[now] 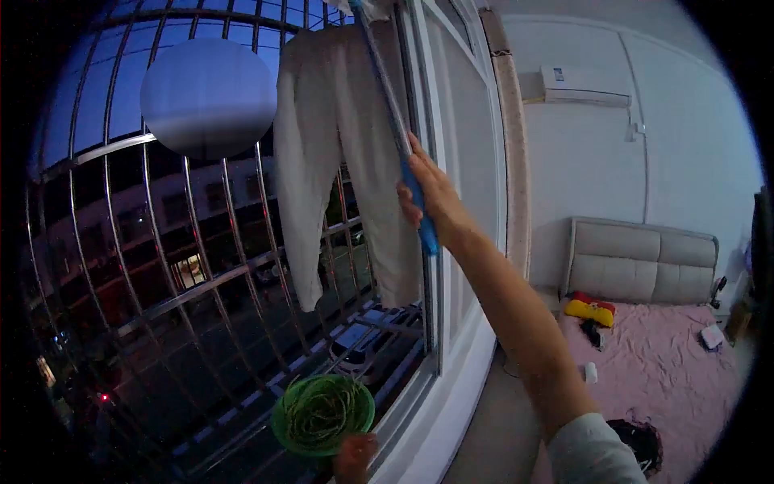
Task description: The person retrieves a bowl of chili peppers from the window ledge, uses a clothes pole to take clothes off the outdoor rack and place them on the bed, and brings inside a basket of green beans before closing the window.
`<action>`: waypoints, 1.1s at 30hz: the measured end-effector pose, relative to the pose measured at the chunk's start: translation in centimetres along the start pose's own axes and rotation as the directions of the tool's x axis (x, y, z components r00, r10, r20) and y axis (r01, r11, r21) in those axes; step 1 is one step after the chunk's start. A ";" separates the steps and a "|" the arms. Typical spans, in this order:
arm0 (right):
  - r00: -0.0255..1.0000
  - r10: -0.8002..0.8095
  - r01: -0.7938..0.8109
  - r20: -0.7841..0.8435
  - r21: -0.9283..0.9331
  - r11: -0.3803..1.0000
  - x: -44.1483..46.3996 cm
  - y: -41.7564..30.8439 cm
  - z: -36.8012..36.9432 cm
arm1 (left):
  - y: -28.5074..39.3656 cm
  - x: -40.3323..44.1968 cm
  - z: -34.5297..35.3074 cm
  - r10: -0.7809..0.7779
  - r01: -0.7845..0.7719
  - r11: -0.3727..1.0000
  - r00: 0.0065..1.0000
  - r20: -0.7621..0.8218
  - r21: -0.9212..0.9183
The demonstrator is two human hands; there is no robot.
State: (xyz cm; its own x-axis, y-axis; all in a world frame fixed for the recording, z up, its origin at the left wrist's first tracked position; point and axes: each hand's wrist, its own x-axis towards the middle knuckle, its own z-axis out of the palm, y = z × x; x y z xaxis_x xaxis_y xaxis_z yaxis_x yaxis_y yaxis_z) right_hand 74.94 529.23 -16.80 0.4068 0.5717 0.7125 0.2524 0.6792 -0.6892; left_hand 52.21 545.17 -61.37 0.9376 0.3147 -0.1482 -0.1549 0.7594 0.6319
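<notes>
My right hand (431,189) is closed around the blue grip of a long clothes pole (385,89), which slants up and left to the top of the view. Light grey trousers (330,137) hang outside the window beside the pole, between my hand and the bars. The pole's upper end is near the top of the trousers, where details are cut off. My left hand (355,457) shows only in part at the bottom edge, in front of the rim of a green basket (369,403). Its fingers are too dim and cropped to read. Coiled, cord-like strands (326,413) lie in the basket.
Metal window bars (189,210) enclose the left side, with a dusk street and a parked car (355,343) below. A sliding window frame (431,323) stands close to my right arm. Behind it are a bed (645,355) with scattered items and an air conditioner (584,86).
</notes>
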 end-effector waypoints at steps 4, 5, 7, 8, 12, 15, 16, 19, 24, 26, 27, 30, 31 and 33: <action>0.998 -0.022 0.023 0.051 -0.023 0.999 -2.2 1.5 -0.6 | 1.5 2.1 2.1 0.640 -0.642 0.725 0.762 0.099 0.249; 0.998 -0.028 0.030 0.056 -0.046 0.998 -2.9 1.9 -0.7 | 2.8 2.2 2.6 0.708 -0.714 0.695 0.659 0.255 -0.084; 0.999 -0.028 0.030 0.046 -0.047 0.998 -5.0 2.6 -0.2 | 5.3 -1.5 8.9 0.749 -0.806 0.575 0.588 0.304 0.141; 0.999 -0.004 0.006 0.050 -0.043 0.999 -5.6 3.0 0.0 | 6.7 -3.1 11.8 0.770 -0.843 0.410 0.524 0.363 0.348; 0.998 0.043 -0.041 0.049 -0.051 0.998 -10.3 5.2 0.4 | 9.3 -3.8 15.8 0.835 -0.766 0.271 0.488 0.254 0.582; 0.998 -0.018 0.030 0.062 -0.207 0.978 -14.5 7.3 0.2 | 12.8 -2.1 16.2 0.827 -0.745 0.228 0.488 0.280 0.627; 0.998 -0.013 0.025 0.064 -0.195 0.980 -16.2 7.4 0.1 | 13.8 -1.5 16.5 0.829 -0.768 0.212 0.469 0.306 0.604; 0.975 0.211 -0.201 0.066 -0.134 0.970 -22.2 7.2 0.0 | 17.2 -0.1 18.7 0.843 -0.753 0.219 0.466 0.267 0.620; 0.935 0.343 -0.340 0.094 -0.045 0.939 -32.0 8.2 -1.4 | 23.2 1.4 23.8 0.931 -0.717 -0.049 0.219 0.292 0.695; 0.941 0.321 -0.310 0.104 -0.111 0.944 -36.1 8.7 -2.4 | 26.6 2.4 25.5 0.952 -0.669 -0.100 0.152 0.267 0.736; 0.935 0.340 -0.331 0.100 -0.096 0.939 -37.3 8.5 -3.0 | 27.6 2.2 27.4 0.964 -0.643 -0.130 0.097 0.248 0.755; 0.850 0.527 -0.490 0.000 -0.368 0.791 -42.4 6.8 -4.3 | 30.1 0.6 32.1 0.916 -0.618 -0.267 0.075 0.394 0.739; 0.830 0.557 -0.528 -0.014 -0.341 0.778 -43.8 6.2 -4.8 | 29.0 -0.4 34.8 0.958 -0.545 -0.180 0.091 0.271 0.819; 0.931 0.365 -0.301 0.023 -0.519 0.800 -45.8 5.0 -6.0 | 29.7 0.8 35.8 0.950 -0.617 0.025 0.260 0.173 0.786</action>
State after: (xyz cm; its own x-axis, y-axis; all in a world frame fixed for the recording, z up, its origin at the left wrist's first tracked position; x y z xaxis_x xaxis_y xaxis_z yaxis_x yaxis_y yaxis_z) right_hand 62.84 503.65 -53.64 0.4503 0.7910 0.4141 0.5347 0.1325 -0.8346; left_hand 59.55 547.62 -15.44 0.1501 0.7045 0.6937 -0.3376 -0.6229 0.7057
